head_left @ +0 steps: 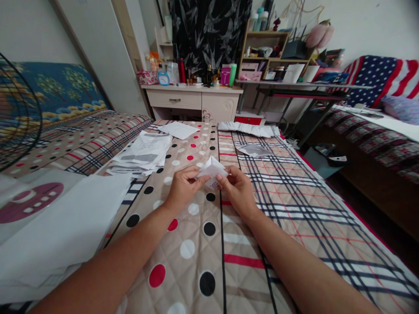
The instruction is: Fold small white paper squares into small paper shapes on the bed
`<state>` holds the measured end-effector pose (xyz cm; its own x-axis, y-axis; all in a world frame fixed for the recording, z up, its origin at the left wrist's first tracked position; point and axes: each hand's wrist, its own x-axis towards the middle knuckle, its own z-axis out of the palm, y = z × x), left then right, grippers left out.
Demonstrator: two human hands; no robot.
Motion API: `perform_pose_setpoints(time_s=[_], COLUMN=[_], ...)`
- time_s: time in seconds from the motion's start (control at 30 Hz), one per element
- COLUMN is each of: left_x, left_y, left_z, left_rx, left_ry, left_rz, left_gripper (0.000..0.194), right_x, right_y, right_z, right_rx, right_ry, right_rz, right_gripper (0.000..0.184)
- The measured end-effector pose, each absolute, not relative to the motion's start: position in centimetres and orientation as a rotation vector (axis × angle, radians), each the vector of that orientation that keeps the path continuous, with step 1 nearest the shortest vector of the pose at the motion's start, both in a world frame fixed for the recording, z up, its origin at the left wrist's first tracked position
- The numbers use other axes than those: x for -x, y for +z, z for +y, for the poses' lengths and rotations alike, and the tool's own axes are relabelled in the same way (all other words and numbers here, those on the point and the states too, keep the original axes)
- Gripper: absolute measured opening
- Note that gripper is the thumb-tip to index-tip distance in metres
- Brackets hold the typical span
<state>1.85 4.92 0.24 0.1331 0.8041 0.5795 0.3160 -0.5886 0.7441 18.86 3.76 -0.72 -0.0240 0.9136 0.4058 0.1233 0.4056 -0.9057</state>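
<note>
Between my two hands is a small folded piece of white paper (211, 166) with a peaked top edge and a dark printed mark low on its front. My left hand (187, 185) pinches its left side between thumb and fingers. On the right side, my right hand (238, 186) grips it the same way, thumb in front and fingers behind. The paper is held just over the patterned quilt (193, 248); whether it touches the quilt I cannot tell. Part of its lower edge is hidden by my thumbs.
A stack of printed sheets (144, 150) lies ahead on the left, with a single white sheet (179, 130) beyond it. Large white paper (68, 218) lies at near left. A long folded white strip (248, 129) and a flat silvery piece (254, 150) lie ahead on the right.
</note>
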Motion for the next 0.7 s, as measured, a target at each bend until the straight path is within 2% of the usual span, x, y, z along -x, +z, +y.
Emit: perform_pose_setpoints(time_s=[0.17,0.43,0.57,0.7], left_x=[-2.1,-2.4,-2.4,-2.5], left_y=[-0.1,0.0,0.0,-0.1], left_z=[4.7,4.4,4.4,4.4], left_rx=[-2.09,-2.074,-2.042,-2.024], left_ry=[1.363,1.33,1.339,1.345], left_rz=[1.072,1.044,1.029,1.02], left_gripper=[0.027,0.026,0.02,0.023], right_x=[-18.9,-18.6,-18.4,-18.3], right_y=[0.1,0.5,0.5,0.5], right_z=[3.7,3.3,3.2,3.1], right_rx=[1.006,0.897,0.956,0.999], right_ry=[0.547,0.635,0.706,0.768], right_rz=[-1.496,-1.379,-1.27,-1.178], right_gripper=[0.019,0.017,0.017,0.016])
